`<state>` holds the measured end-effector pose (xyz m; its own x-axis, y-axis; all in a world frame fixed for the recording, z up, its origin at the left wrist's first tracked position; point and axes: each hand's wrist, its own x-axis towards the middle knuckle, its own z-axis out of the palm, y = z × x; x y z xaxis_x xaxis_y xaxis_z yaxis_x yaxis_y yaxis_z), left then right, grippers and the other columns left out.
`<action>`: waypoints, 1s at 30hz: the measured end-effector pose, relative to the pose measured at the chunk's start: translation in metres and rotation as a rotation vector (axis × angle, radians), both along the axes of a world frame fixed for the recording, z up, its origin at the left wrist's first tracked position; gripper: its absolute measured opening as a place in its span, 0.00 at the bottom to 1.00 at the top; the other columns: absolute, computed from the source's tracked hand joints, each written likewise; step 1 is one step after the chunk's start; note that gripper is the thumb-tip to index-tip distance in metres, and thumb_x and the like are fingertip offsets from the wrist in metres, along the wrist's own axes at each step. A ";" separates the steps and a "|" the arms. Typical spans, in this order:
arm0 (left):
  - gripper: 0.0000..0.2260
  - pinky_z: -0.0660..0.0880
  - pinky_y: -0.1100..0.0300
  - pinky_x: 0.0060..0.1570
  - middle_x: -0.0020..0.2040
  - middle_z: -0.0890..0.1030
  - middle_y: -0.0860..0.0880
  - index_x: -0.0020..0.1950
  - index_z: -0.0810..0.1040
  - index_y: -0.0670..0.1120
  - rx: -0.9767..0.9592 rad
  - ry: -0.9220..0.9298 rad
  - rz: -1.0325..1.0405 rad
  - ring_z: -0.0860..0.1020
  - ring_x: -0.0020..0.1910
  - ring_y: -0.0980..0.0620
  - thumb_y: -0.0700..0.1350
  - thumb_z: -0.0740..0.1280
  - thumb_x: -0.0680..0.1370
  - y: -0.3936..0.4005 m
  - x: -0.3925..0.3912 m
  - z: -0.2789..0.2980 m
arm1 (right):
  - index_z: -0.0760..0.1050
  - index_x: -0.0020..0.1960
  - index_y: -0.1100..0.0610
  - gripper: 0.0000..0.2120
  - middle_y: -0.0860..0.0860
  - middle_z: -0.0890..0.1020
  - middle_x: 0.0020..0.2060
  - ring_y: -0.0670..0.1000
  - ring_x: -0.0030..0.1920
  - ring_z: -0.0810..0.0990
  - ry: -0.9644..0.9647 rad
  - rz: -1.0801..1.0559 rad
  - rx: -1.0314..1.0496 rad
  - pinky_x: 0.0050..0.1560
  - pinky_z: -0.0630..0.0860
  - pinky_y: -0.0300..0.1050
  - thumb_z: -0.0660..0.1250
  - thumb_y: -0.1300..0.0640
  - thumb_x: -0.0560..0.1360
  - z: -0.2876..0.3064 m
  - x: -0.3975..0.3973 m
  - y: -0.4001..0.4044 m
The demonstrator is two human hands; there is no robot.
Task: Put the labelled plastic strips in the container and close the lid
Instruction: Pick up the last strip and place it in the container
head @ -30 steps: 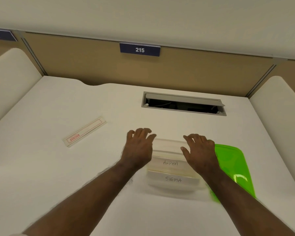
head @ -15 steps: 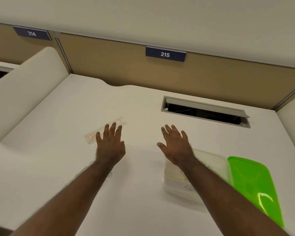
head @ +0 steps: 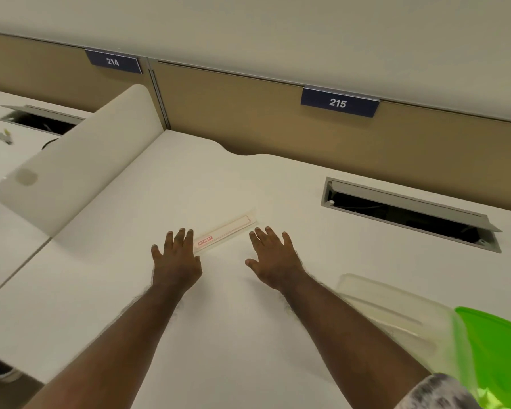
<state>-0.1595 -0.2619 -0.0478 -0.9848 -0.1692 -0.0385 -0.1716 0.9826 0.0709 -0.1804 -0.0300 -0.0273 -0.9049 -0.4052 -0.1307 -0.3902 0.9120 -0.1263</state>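
Signs "214" (head: 113, 62), "215" (head: 337, 103), red-printed strip (head: 225, 234) between spread hands

I am seeing both forearms bare, left hand (head: 176, 262) and right hand (head: 275, 261) wearing nothing; mottled grey-white sleeve (head: 437, 392) showing at right upper arm.

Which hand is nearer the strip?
Left. The left hand has fingertips at the strip's near end; the right hand is just beside its far end, slightly apart.
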 end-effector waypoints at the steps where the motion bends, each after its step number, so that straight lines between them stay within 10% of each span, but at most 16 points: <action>1: 0.30 0.60 0.34 0.66 0.75 0.67 0.45 0.75 0.63 0.44 0.002 -0.018 -0.003 0.61 0.75 0.41 0.48 0.65 0.75 -0.003 -0.002 -0.002 | 0.49 0.77 0.56 0.32 0.52 0.53 0.78 0.53 0.78 0.48 -0.010 0.015 -0.001 0.74 0.46 0.60 0.52 0.42 0.79 -0.003 -0.003 -0.008; 9: 0.27 0.57 0.37 0.70 0.75 0.67 0.49 0.77 0.61 0.47 0.039 -0.091 -0.044 0.61 0.76 0.45 0.51 0.61 0.79 -0.014 -0.024 -0.013 | 0.47 0.78 0.53 0.34 0.50 0.48 0.79 0.53 0.78 0.47 -0.119 0.075 -0.048 0.74 0.49 0.62 0.55 0.42 0.78 -0.019 -0.028 -0.065; 18: 0.09 0.68 0.50 0.52 0.47 0.84 0.48 0.53 0.79 0.49 0.097 0.024 -0.035 0.81 0.47 0.44 0.46 0.60 0.79 -0.009 -0.037 -0.021 | 0.47 0.78 0.52 0.34 0.49 0.46 0.79 0.54 0.78 0.48 -0.160 0.066 -0.066 0.72 0.53 0.62 0.56 0.43 0.78 -0.028 -0.034 -0.084; 30: 0.09 0.75 0.50 0.54 0.44 0.85 0.56 0.44 0.78 0.53 0.754 -0.052 0.071 0.80 0.49 0.51 0.48 0.59 0.77 0.037 -0.006 0.035 | 0.47 0.78 0.51 0.36 0.46 0.50 0.78 0.51 0.77 0.52 0.058 0.045 -0.165 0.70 0.60 0.58 0.63 0.51 0.76 -0.007 -0.030 -0.003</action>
<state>-0.1655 -0.2246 -0.0125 -0.9663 -0.1415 -0.2149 -0.2540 0.6579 0.7090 -0.2103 -0.0325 -0.0348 -0.8893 -0.4573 -0.0071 -0.4414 0.8622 -0.2486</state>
